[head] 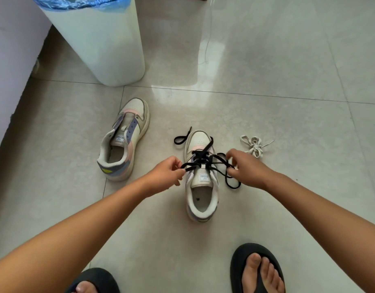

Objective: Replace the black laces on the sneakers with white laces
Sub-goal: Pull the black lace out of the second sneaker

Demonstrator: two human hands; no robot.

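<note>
At frame centre, the laced sneaker (201, 178) is being unthreaded: its black lace (205, 160) is pinched by the fingers of both the left hand (166, 173) and right hand (245, 167). The other sneaker (124, 138), centre-left, is already laceless. The white laces (255, 145), bundled at right, are untouched, so roughly 1 of 4 steps seems done.
</note>
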